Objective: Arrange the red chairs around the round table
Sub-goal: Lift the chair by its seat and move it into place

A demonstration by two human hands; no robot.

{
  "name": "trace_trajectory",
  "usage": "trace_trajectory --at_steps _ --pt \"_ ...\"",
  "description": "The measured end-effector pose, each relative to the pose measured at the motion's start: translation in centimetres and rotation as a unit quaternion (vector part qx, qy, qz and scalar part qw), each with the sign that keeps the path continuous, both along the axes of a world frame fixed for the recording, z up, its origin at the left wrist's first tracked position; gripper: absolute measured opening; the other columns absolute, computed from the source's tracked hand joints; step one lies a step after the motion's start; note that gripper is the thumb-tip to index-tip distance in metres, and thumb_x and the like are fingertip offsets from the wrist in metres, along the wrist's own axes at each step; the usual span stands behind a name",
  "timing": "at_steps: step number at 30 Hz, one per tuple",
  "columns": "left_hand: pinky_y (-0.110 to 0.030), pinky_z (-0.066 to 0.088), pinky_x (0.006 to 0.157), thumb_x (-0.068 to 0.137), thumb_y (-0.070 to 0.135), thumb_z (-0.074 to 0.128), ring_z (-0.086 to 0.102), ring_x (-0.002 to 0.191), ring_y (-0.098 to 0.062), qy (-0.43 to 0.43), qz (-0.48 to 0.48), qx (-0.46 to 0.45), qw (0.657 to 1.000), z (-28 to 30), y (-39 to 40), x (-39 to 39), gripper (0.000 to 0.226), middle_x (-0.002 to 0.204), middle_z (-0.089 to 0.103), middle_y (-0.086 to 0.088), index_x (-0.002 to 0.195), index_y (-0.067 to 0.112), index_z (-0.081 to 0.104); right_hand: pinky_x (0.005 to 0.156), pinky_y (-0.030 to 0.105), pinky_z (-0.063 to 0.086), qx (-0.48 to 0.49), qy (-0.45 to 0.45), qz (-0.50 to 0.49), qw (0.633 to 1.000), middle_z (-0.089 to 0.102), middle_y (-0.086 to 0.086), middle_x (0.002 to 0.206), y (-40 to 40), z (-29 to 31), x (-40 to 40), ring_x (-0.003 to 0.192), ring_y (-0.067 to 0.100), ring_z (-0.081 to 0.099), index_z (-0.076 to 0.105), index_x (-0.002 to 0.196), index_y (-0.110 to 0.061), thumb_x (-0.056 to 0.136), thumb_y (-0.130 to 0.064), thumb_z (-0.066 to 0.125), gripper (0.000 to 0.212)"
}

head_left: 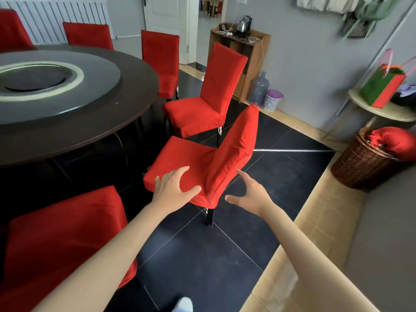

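A round, dark, glossy worktop [135, 86] was seen on the left. Just beside its edge, a chair [198, 158] in wrinkled red cloth was placed. The left hand [173, 190] was laid on its padded seat, fingers [180, 172] spread open. The right hand [249, 194] was held open near the backrest, not touching it.

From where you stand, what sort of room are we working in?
Most likely a private dining room in a restaurant or home: a big round table with a turntable, matching red-covered chairs ringed around it, and a kettle on a side cabinet.
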State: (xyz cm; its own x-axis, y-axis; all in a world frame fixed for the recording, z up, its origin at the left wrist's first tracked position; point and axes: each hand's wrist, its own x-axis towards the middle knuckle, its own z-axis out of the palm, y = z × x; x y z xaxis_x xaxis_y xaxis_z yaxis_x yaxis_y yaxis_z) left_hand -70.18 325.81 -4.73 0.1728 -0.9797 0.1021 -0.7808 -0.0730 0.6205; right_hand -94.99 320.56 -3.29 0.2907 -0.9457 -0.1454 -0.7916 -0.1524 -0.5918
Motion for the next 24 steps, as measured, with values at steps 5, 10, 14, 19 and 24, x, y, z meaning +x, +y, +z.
trace_trajectory --at_steps 5,10,14,19,24 --pt "-0.057 0.014 0.114 0.080 0.061 0.060 0.042 0.132 -0.020 0.005 -0.026 0.002 1.000 0.1 -6.9 -2.6 0.070 0.140 0.051 0.005 0.140 0.032 0.041 0.108 0.043 0.038 0.002 0.002 -0.020 1.000 0.040 -0.004 0.151 -4.7 0.4 -2.6 0.139 0.020 0.036 0.022 0.152 -0.032 0.070 -0.053 0.075 0.100" --pt "-0.058 0.016 0.113 0.080 0.061 0.061 0.044 0.130 -0.022 0.015 -0.048 -0.015 0.999 0.6 -13.7 -5.7 0.068 0.139 0.052 0.004 0.139 0.032 0.043 0.107 0.040 0.038 -0.019 0.012 -0.064 0.998 0.040 -0.004 0.151 -9.3 1.2 -5.7 0.138 0.021 0.037 0.022 0.151 -0.033 0.071 -0.053 0.075 0.098" --pt "-0.058 0.015 0.113 0.080 0.059 0.063 0.044 0.130 -0.022 0.016 -0.060 -0.013 0.998 0.7 -17.2 -8.7 0.067 0.138 0.053 0.003 0.138 0.031 0.045 0.108 0.038 0.037 -0.009 0.012 -0.069 0.998 0.037 -0.005 0.153 -12.1 1.1 -7.8 0.139 0.019 0.036 0.020 0.152 -0.031 0.071 -0.053 0.075 0.100" --pt "-0.059 0.013 0.113 0.080 0.061 0.061 0.042 0.132 -0.021 0.018 -0.053 -0.009 0.998 0.6 -21.5 -12.3 0.068 0.140 0.051 0.005 0.138 0.032 0.044 0.108 0.039 0.037 -0.006 0.006 -0.057 0.998 0.037 -0.005 0.152 -17.0 1.1 -11.1 0.139 0.020 0.036 0.020 0.152 -0.032 0.072 -0.051 0.076 0.100" --pt "-0.059 0.015 0.114 0.080 0.061 0.061 0.043 0.132 -0.021 0.016 0.004 0.003 1.000 -0.6 -24.4 -16.7 0.067 0.139 0.051 0.004 0.138 0.032 0.043 0.106 0.038 0.040 0.010 0.012 -0.008 1.000 0.038 -0.004 0.151 -21.9 0.5 -15.3 0.138 0.020 0.038 0.019 0.152 -0.035 0.071 -0.050 0.076 0.099"
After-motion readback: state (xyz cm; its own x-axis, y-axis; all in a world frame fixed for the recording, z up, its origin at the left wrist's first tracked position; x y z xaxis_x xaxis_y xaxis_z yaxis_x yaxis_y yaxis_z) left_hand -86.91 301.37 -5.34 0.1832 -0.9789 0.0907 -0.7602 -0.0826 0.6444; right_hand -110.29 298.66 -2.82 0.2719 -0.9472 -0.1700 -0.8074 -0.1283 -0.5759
